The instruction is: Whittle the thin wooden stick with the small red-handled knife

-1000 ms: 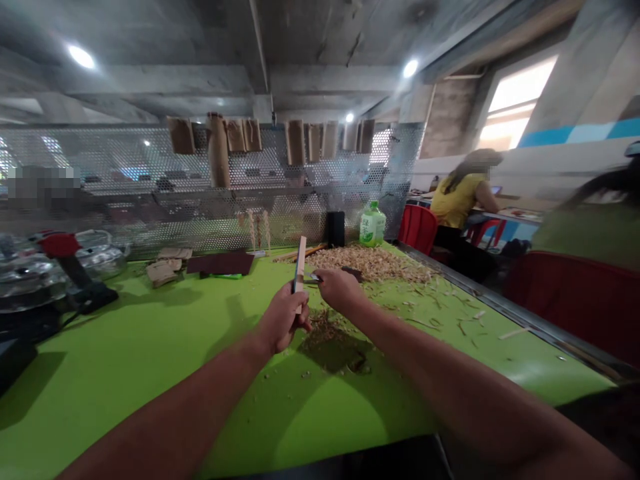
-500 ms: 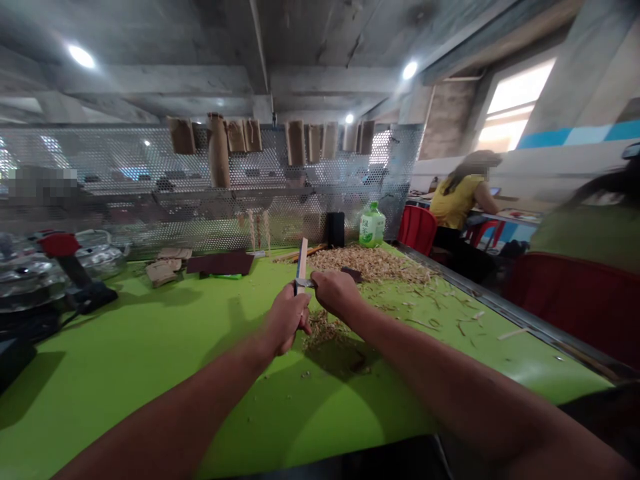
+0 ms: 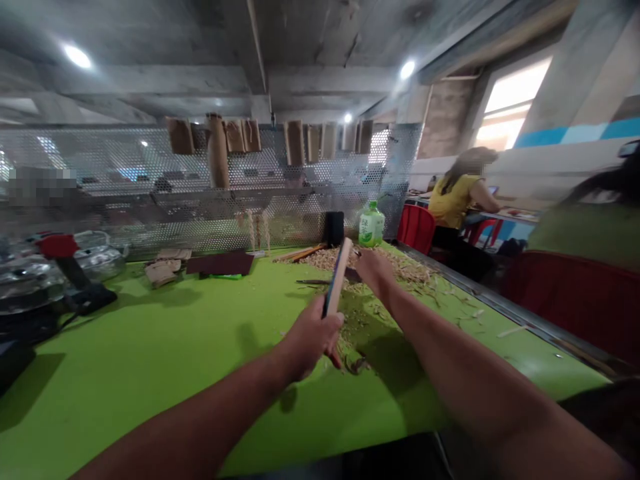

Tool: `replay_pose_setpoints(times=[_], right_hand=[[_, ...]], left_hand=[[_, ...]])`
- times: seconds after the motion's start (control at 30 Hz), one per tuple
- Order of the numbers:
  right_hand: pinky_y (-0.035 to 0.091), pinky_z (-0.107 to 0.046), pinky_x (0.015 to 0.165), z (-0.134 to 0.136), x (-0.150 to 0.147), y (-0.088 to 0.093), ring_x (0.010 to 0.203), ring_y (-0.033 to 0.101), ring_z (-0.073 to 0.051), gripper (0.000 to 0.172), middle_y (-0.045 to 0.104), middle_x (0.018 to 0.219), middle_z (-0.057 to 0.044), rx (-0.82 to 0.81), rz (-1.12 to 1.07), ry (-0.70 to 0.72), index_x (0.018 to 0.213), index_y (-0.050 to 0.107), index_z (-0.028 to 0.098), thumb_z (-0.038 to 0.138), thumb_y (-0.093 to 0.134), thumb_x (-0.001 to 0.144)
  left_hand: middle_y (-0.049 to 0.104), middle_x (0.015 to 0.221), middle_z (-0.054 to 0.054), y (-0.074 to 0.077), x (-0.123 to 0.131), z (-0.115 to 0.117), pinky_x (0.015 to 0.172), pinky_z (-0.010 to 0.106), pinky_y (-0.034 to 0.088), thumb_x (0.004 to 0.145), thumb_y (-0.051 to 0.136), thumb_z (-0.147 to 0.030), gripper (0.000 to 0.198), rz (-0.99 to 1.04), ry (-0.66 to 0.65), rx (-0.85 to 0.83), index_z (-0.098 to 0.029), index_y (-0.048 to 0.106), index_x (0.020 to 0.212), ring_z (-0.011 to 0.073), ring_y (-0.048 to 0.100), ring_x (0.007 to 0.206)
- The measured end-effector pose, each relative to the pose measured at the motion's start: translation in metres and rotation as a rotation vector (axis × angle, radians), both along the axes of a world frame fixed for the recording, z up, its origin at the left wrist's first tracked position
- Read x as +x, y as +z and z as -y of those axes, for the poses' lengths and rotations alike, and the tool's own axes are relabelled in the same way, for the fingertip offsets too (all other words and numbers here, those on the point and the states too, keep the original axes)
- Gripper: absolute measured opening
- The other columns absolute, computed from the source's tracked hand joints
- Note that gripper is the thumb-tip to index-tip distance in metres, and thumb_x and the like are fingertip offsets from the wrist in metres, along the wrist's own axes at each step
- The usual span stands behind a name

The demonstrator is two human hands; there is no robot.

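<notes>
Your left hand (image 3: 310,337) closed around a wooden strip (image 3: 336,277), held tilted upright; your right hand (image 3: 375,270), narrowly closed on a knife (image 3: 314,281), lay near shavings (image 3: 367,261), with open green surface (image 3: 150,373) leftward.

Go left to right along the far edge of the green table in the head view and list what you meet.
red-and-black tool → tan scraps → dark brown sheet → black upright container → green-capped plastic bottle
</notes>
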State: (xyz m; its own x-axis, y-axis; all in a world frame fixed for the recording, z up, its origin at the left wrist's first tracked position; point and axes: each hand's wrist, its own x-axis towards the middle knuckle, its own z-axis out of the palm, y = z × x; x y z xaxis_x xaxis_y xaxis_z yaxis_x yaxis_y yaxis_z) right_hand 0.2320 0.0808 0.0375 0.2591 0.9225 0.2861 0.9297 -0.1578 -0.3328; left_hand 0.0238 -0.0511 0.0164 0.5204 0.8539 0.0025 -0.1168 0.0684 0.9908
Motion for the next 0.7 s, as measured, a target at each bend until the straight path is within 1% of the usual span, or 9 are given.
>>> replay_pose_setpoints(times=[0.07,0.13,0.23,0.33,0.4,0.47,0.53,0.6,0.7], right_hand=[[0.047,-0.033,0.075,-0.002,-0.004,-0.001,0.097,0.067,-0.029,0.036,0.071,0.107,-0.016,0.036,-0.009,-0.029,0.112,0.069,0.018,0.031,0.041,0.093],[0.046,-0.031,0.074,0.000,-0.017,-0.005,0.096,0.067,-0.027,0.036,0.072,0.106,-0.014,0.052,-0.007,-0.010,0.111,0.070,0.020,0.028,0.041,0.091],[0.044,-0.029,0.073,0.009,-0.039,-0.010,0.093,0.067,-0.025,0.035,0.073,0.103,-0.012,0.045,0.029,0.098,0.111,0.071,0.022,0.026,0.042,0.090],[0.042,-0.027,0.073,0.022,-0.055,-0.014,0.091,0.067,-0.022,0.034,0.074,0.100,-0.009,0.066,0.090,0.230,0.108,0.071,0.024,0.025,0.043,0.089],[0.041,-0.025,0.073,0.031,-0.063,-0.014,0.090,0.066,-0.020,0.033,0.074,0.098,-0.008,0.065,0.135,0.297,0.104,0.072,0.024,0.024,0.043,0.088],[0.040,-0.024,0.071,0.039,-0.071,-0.014,0.086,0.066,-0.019,0.032,0.074,0.096,-0.008,0.038,0.179,0.348,0.102,0.072,0.023,0.024,0.042,0.089],[0.040,-0.024,0.069,0.046,-0.079,-0.014,0.083,0.067,-0.019,0.032,0.075,0.094,-0.008,-0.002,0.217,0.386,0.100,0.072,0.023,0.026,0.041,0.090],[0.041,-0.024,0.067,0.052,-0.086,-0.014,0.081,0.067,-0.019,0.031,0.075,0.092,-0.009,-0.029,0.250,0.419,0.099,0.072,0.024,0.027,0.042,0.091],[0.042,-0.024,0.067,0.059,-0.092,-0.013,0.081,0.068,-0.020,0.028,0.075,0.091,-0.009,-0.023,0.304,0.480,0.098,0.072,0.023,0.027,0.045,0.090]], left_hand=[[0.042,0.058,-0.008,-0.001,-0.005,-0.010,0.039,0.021,0.048,0.087,0.056,-0.028,0.050,0.066,0.056,-0.049,-0.013,0.038,0.131,0.0067,0.033,0.042],[0.043,0.059,-0.008,-0.003,-0.011,-0.021,0.040,0.021,0.048,0.086,0.054,-0.025,0.041,0.128,0.117,-0.074,-0.015,0.042,0.124,0.0068,0.035,0.042],[0.044,0.061,-0.008,-0.003,-0.016,-0.033,0.039,0.021,0.046,0.082,0.054,-0.022,0.027,0.180,0.185,-0.060,-0.017,0.046,0.108,0.0063,0.035,0.042],[0.043,0.059,-0.008,-0.002,-0.017,-0.038,0.039,0.021,0.045,0.080,0.054,-0.022,0.018,0.148,0.218,-0.044,-0.019,0.046,0.096,0.0061,0.034,0.042],[0.042,0.057,-0.009,-0.002,-0.018,-0.039,0.040,0.020,0.045,0.079,0.056,-0.021,0.021,0.129,0.234,-0.042,-0.019,0.046,0.097,0.0065,0.035,0.043],[0.041,0.057,-0.010,-0.002,-0.018,-0.040,0.042,0.020,0.045,0.076,0.058,-0.020,0.029,0.138,0.253,-0.028,-0.019,0.046,0.103,0.0066,0.037,0.044],[0.043,0.060,-0.010,-0.002,-0.019,-0.041,0.044,0.020,0.046,0.073,0.061,-0.018,0.035,0.150,0.266,-0.003,-0.019,0.047,0.105,0.0059,0.038,0.045],[0.044,0.062,-0.009,-0.003,-0.019,-0.043,0.044,0.020,0.046,0.069,0.063,-0.016,0.036,0.143,0.277,0.016,-0.019,0.047,0.101,0.0051,0.039,0.045],[0.044,0.062,-0.009,-0.004,-0.020,-0.047,0.044,0.021,0.046,0.066,0.064,-0.013,0.035,0.115,0.304,0.022,-0.019,0.047,0.095,0.0044,0.039,0.044]])
